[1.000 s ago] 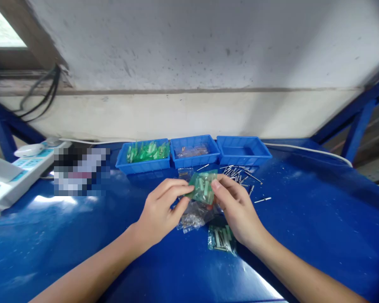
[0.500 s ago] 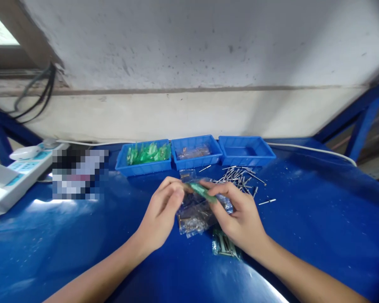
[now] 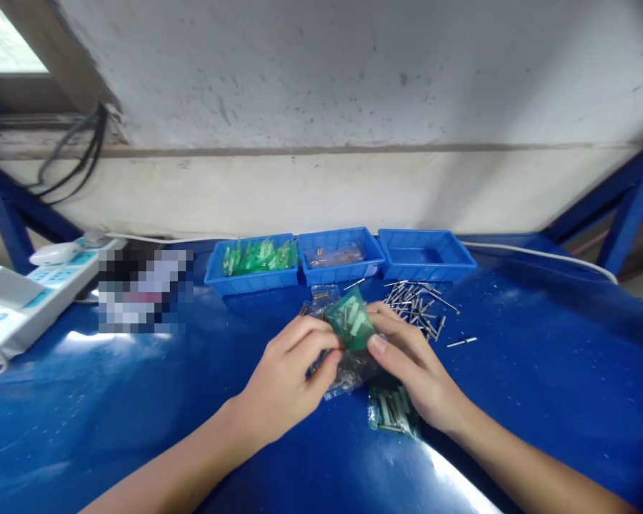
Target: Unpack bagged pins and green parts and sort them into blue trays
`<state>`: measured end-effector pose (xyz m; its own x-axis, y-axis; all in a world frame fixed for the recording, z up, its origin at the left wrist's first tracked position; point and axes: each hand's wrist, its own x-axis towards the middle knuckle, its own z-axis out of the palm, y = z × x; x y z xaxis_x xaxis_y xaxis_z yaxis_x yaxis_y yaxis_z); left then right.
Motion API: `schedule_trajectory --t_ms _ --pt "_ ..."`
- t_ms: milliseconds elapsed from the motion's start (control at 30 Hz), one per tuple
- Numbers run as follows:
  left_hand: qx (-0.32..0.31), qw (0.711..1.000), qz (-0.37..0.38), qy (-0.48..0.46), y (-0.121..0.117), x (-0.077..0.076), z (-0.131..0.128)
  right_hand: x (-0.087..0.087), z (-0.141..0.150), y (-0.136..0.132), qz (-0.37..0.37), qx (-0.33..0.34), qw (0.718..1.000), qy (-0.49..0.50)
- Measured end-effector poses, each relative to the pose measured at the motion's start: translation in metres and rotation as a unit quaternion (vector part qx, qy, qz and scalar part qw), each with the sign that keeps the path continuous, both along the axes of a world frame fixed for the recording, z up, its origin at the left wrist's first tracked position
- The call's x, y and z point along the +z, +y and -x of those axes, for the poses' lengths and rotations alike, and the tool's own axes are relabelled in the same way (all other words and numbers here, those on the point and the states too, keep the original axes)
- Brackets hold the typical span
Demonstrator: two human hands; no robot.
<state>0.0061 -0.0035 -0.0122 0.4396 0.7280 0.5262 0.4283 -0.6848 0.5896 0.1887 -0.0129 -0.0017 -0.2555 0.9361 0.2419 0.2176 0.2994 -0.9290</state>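
A small green plastic bag [image 3: 352,319] with pale and metal pieces inside is held up between my hands. My left hand [image 3: 294,375] pinches its lower left edge, fingers curled. The right side of the bag is gripped by my right hand [image 3: 412,360], thumb in front and fingers behind. Beneath them lie clear plastic bags [image 3: 346,378] with small parts, partly hidden by my hands. Another green bag [image 3: 390,410] with pins and pale pieces rests on the table below my right hand. Beyond that hand is a loose pile of metal rivets [image 3: 415,307].
Three blue bins stand along the wall: the left bin [image 3: 251,284] holds green bags, the middle bin [image 3: 343,271] holds clear bags, and a right bin [image 3: 427,270] shows its bare floor. A power strip [image 3: 43,293] lies at left. One single rivet [image 3: 462,342] lies at right.
The green bag has turned from nearly edge-on to show its flat face. My left hand has shifted lower along its edge, and the view has moved slightly.
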Motion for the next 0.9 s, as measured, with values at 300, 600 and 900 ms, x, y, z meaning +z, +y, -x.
schedule_trajectory --t_ms 300,600,900 --pt "0.005 0.999 0.023 0.046 0.003 -0.002 0.001 -0.004 0.007 -0.005 0.108 0.016 0.991 0.083" --pt "-0.01 0.985 0.172 -0.016 -0.002 -0.004 0.003 -0.007 0.012 -0.001 0.125 0.014 0.986 0.109" --pt "0.084 0.879 0.403 -0.239 0.005 0.004 -0.001 -0.002 0.006 0.002 0.093 -0.081 0.985 0.116"
